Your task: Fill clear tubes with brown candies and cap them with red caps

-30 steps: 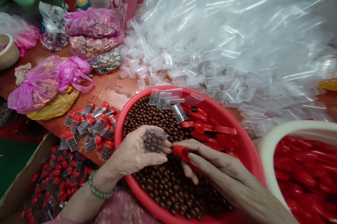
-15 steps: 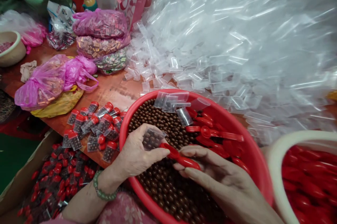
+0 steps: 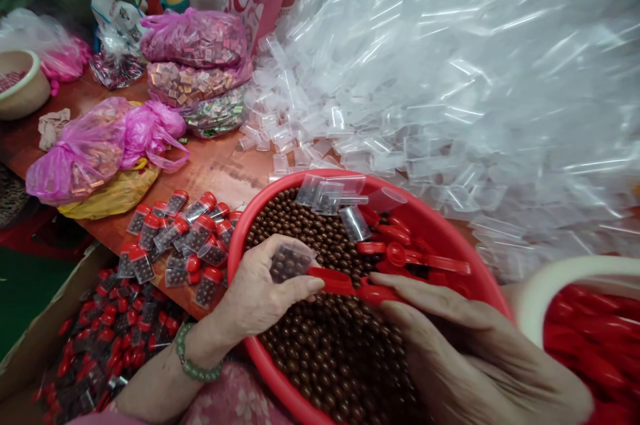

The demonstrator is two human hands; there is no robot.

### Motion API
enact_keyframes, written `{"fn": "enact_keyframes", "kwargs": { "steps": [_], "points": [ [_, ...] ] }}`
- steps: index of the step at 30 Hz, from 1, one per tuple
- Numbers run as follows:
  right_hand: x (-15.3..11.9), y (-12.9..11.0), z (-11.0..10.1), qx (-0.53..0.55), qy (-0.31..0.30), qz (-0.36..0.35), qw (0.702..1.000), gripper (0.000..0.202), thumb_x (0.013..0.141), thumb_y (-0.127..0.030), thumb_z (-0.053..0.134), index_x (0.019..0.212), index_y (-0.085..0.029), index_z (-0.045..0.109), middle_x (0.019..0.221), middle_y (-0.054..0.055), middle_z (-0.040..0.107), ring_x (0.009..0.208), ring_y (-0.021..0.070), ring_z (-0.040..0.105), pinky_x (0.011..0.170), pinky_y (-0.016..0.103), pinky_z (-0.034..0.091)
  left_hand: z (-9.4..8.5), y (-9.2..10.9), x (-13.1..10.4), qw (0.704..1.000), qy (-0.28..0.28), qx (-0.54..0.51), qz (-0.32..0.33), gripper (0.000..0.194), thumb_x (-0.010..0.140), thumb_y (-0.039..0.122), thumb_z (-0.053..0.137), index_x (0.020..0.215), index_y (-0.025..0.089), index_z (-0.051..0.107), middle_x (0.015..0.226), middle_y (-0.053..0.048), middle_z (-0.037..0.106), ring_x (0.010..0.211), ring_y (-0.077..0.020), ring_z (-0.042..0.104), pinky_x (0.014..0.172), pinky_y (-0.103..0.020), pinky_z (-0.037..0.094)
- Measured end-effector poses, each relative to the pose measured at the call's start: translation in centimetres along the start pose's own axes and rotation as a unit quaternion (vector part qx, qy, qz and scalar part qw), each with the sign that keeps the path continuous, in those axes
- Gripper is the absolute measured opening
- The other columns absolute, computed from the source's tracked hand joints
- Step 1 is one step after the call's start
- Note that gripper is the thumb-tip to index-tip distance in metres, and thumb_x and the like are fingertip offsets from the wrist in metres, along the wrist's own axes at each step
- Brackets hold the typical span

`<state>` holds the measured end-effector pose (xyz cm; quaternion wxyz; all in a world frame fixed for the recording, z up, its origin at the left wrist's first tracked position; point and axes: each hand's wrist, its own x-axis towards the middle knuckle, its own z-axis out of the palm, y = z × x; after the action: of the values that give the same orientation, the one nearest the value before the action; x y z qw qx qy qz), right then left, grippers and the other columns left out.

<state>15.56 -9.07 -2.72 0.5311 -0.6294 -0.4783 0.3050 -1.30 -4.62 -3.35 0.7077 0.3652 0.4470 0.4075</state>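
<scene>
My left hand [image 3: 265, 282] is closed around a small clear plastic container [image 3: 293, 261] partly filled with brown balls, tilted with its mouth to the right. At that mouth sits a red plastic cap [image 3: 337, 281], long and jointed, its near end beside my left thumb. My right hand [image 3: 465, 332] pinches the cap's rounded far end between thumb and fingers. Both hands hover over a large red basin [image 3: 239, 248] of brown chocolate-like balls [image 3: 340, 362]. Loose red caps [image 3: 425, 258] and several empty clear containers [image 3: 355, 224] lie inside its far and right side.
A big heap of clear containers [image 3: 400, 98] covers the table's back right. Filled, red-capped containers [image 3: 175, 232] lie left of the basin; more fill a cardboard box [image 3: 45, 318] below. A white tub [image 3: 533, 305] of red pieces stands right. Pink bags [image 3: 200, 38] sit at back left.
My right hand has moved right and closer to the camera, turning the red cap more level. My left hand stays put with the container. The view has shifted slightly.
</scene>
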Motion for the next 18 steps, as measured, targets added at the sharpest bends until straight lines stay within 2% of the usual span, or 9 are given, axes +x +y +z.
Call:
{"fn": "enact_keyframes", "kwargs": {
  "steps": [4,8,10,12,15,18],
  "points": [
    [0.1,0.3,0.5,-0.007,0.016,-0.056,0.998,0.019,0.079,-0.018,0.078,0.089,-0.033,0.074,0.093,0.0,0.077,0.082,0.0242,0.073,0.083,0.048,0.06,0.1,-0.1,0.1,1.0,0.001,-0.003,-0.019,0.026,0.071,0.022,0.077,0.089,0.016,0.058,0.074,0.003,0.063,0.062,-0.0089,0.06,0.063,-0.023,0.048],
    [0.0,-0.3,1.5,-0.002,0.047,-0.064,0.997,0.016,0.08,-0.016,0.077,0.086,-0.03,0.072,0.092,0.001,0.077,0.084,0.0235,0.073,0.085,0.048,0.06,0.0,-0.3,0.1,0.998,-0.018,-0.038,-0.049,0.031,0.07,0.028,0.079,0.09,0.016,0.058,0.07,0.001,0.066,0.064,-0.0123,0.064,0.064,-0.025,0.05],
    [0.0,-0.4,2.1,0.009,0.056,-0.06,0.997,0.013,0.08,-0.016,0.077,0.082,-0.028,0.071,0.092,0.002,0.077,0.083,0.0237,0.073,0.082,0.048,0.06,0.0,-0.2,0.1,0.998,-0.016,-0.038,-0.048,0.034,0.068,0.03,0.081,0.089,0.015,0.059,0.07,0.001,0.066,0.064,-0.0117,0.063,0.064,-0.024,0.049],
    [0.1,-0.1,2.6,0.02,0.058,-0.094,0.994,0.012,0.078,-0.015,0.078,0.078,-0.024,0.071,0.09,0.003,0.078,0.078,0.0232,0.074,0.075,0.045,0.062,0.0,-0.1,0.1,0.998,-0.014,-0.031,-0.045,0.037,0.063,0.03,0.085,0.087,0.015,0.06,0.071,0.002,0.064,0.064,-0.01,0.061,0.064,-0.023,0.047],
    [0.1,0.6,3.0,0.019,0.022,-0.169,0.985,0.01,0.076,-0.015,0.079,0.081,-0.022,0.073,0.088,0.003,0.079,0.074,0.0209,0.074,0.067,0.038,0.063,-0.1,-0.1,0.1,0.998,-0.013,-0.045,-0.048,0.041,0.061,0.033,0.087,0.085,0.014,0.059,0.071,0.003,0.063,0.064,-0.0089,0.058,0.065,-0.023,0.047],
    [-0.2,1.2,3.1,0.023,-0.037,-0.165,0.985,0.018,0.078,-0.014,0.077,0.093,-0.023,0.075,0.092,0.003,0.079,0.08,0.0206,0.075,0.073,0.038,0.064,-0.2,-0.3,0.1,0.999,-0.018,-0.035,-0.037,0.039,0.063,0.035,0.085,0.085,0.014,0.06,0.071,0.003,0.062,0.064,-0.0083,0.055,0.065,-0.023,0.046]
  ]
}}
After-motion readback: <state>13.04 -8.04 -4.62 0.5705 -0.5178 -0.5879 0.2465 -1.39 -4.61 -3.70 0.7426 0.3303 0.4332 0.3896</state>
